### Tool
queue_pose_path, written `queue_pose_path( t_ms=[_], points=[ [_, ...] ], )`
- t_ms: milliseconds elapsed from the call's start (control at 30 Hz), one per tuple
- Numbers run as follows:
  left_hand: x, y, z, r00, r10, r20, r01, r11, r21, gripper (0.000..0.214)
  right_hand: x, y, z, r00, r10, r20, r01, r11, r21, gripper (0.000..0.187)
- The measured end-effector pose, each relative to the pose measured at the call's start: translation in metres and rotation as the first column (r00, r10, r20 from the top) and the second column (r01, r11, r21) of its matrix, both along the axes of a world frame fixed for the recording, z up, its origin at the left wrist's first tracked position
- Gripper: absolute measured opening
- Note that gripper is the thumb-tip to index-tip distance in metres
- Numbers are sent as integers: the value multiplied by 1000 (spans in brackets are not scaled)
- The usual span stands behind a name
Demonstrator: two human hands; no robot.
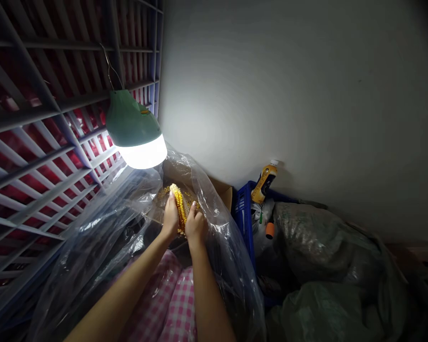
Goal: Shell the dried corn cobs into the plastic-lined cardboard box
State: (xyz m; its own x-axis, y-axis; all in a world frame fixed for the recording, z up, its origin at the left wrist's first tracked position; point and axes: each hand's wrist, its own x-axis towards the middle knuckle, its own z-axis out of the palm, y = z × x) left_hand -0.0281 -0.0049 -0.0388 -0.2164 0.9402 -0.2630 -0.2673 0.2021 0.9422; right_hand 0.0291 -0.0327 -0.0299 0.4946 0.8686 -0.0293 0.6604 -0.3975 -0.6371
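Observation:
An ear of corn (180, 207) with yellow kernels and a paler tip stands nearly upright between my two hands. My left hand (170, 216) is wrapped along its left side, thumb pointing up near the tip. On the lower right side, my right hand (196, 225) is closed against the cob with its thumb raised. Beneath and behind the hands, loose yellow kernels (189, 195) lie inside a clear plastic bag (219, 216), which spreads over my lap and the pink checked cloth (180, 304). The underside of the cob is partly hidden by my fingers.
A lit green lamp (133, 126) hangs by a wire from a slatted plastic crate wall (57, 111) on the left. Behind the bag is a cardboard box (221, 192). At right stand a blue crate (243, 209), a yellow-labelled bottle (264, 183) and dark sacks (328, 242).

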Motion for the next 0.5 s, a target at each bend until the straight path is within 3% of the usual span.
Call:
queue_pose_path(
  t_ms=[133,267,333,433,500],
  points=[
    [-2,7,14,999,0,-48,1,1000,23,55,0,-2,2,998,28,-51,-26,998,56,68],
    [-2,11,16,982,-149,114,159,984,-83,63,8,2,-1,965,-87,-247,106,992,63,67],
    [-3,13,15,977,-166,136,183,976,-122,65,15,4,-3,921,-126,-367,141,990,15,68],
    [-3,14,13,993,-113,-17,111,990,-90,63,19,4,-5,874,-105,-474,92,994,-50,74],
    [-2,14,11,984,-35,-174,33,999,-12,61,16,2,-6,927,-35,-375,30,999,-20,73]
  ],
)
